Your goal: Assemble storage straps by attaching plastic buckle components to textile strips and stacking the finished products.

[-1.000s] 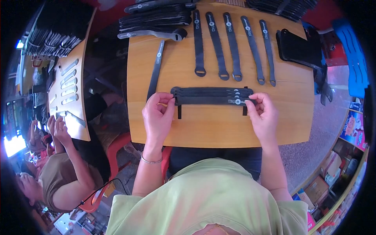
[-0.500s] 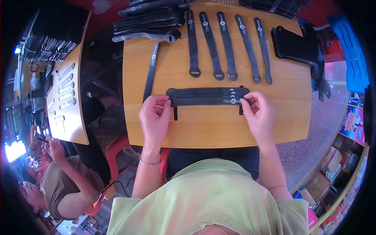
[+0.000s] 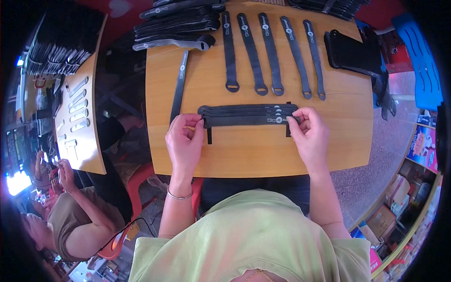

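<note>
Several black cable straps (image 3: pixel 244 114) lie crosswise on the table in an overlapping stack, white print at their right end. My left hand (image 3: pixel 182 141) pinches the left end of the nearest strap between thumb and fingers. At the other end, my right hand (image 3: pixel 311 138) has its thumb and fingers closed on the same strap. Two narrow black strips (image 3: pixel 209 136) stick out from under the stack, one near each end. A single strap (image 3: pixel 179 84) runs lengthwise beyond my left hand. Farther back, a row of slotted straps (image 3: pixel 265 56) is spread apart.
Piled straps (image 3: pixel 176 29) stand at the table's far left, with another pile (image 3: pixel 324 5) at the far right. A black case-like object (image 3: pixel 352 54) overhangs the right edge. To the left, a co-worker (image 3: pixel 89 221) sits by a second table (image 3: pixel 87 157) holding more straps.
Both my hands stay at the ends of the strap stack, with hardly any motion. The co-worker's raised hand has shifted slightly.
</note>
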A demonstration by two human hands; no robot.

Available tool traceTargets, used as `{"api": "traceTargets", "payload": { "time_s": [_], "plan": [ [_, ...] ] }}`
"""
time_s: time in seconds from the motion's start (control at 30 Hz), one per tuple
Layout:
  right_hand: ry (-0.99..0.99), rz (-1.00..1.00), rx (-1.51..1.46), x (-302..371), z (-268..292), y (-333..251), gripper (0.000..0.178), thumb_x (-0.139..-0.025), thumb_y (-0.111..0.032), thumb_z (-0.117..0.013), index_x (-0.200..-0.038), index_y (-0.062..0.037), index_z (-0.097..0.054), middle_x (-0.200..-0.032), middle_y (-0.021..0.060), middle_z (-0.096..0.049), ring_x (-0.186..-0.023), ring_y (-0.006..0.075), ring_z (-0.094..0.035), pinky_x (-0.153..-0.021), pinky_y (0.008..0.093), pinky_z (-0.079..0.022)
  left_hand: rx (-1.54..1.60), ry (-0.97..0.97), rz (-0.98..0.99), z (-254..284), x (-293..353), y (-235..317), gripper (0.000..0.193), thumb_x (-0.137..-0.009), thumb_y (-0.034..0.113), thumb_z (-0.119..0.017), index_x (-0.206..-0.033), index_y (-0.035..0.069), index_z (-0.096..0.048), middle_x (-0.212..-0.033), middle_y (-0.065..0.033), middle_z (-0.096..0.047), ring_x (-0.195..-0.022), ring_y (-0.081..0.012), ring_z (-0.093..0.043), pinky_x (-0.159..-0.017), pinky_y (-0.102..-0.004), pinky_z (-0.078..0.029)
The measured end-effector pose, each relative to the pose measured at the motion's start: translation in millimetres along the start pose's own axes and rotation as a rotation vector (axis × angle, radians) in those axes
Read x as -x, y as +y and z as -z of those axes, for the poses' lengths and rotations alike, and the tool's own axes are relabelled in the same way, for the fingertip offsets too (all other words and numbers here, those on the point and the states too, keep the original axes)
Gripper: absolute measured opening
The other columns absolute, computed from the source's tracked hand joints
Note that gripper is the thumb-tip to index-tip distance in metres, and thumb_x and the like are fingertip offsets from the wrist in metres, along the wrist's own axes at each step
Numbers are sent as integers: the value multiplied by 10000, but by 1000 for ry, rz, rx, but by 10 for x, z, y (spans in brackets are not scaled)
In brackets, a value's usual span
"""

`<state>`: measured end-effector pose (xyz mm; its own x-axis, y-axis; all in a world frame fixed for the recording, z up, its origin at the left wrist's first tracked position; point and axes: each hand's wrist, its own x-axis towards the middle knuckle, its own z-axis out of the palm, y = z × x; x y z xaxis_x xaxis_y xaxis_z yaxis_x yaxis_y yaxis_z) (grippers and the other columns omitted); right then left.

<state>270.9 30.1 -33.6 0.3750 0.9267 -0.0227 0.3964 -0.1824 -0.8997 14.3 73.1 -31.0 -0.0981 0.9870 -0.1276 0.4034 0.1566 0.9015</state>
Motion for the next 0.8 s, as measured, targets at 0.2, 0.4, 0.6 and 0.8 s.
{"api": "traceTargets", "payload": {
  "time_s": [0.2,0.4,0.6,0.8],
  "plan": [
    [8,19,18,-3,10,-18,185,-770,10,-705,-879,-17,-558,-729,42,-560,-541,84,-518,-489,226,-440,-17,3,-18,-13,1,16,70,-825,-39,-620,-892,-33,-603,-789,-61,-581,-488,-51,-509,-430,-190,-373],
    [21,36,31,-2,18,-27,249,-765,26,-699,-953,-19,-542,-802,66,-544,-540,87,-520,-492,228,-445,-21,7,-19,-17,2,18,65,-820,-45,-623,-881,-34,-603,-794,-62,-573,-500,-58,-513,-432,-190,-378],
    [15,56,-7,-1,27,43,288,-764,44,-681,-1010,-18,-546,-872,78,-532,-546,94,-529,-494,231,-446,-45,25,-65,-20,8,-22,70,-813,-48,-627,-877,-30,-607,-795,-64,-573,-518,-60,-521,-438,-193,-380],
    [-3,56,-18,15,46,40,338,-766,85,-632,-1071,-26,-534,-873,68,-506,-555,88,-524,-499,224,-439,-114,50,-123,-33,30,5,87,-800,-38,-639,-879,-11,-612,-800,-74,-565,-490,-86,-511,-445,-212,-382]
  ]
}}
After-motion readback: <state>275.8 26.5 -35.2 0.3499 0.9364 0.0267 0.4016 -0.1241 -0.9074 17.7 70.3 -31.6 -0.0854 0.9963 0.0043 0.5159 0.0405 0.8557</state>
